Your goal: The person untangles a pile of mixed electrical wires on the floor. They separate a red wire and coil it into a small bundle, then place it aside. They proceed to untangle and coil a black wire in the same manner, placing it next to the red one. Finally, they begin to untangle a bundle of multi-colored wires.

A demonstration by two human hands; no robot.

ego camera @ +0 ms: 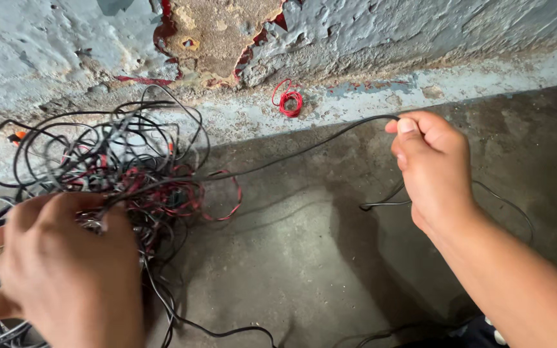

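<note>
Nearest, the left hand gripped a tangle of wires on the floor at left. Right hand pinched a black wire stretched from it. Far off, a small red coil lay by the wall.

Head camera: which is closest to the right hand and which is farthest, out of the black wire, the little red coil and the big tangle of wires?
From the right hand:
1. Black wire, pinched in its fingers.
2. Little red coil, up-left by the wall's foot.
3. Big tangle of wires, far left, at the left hand.
</note>
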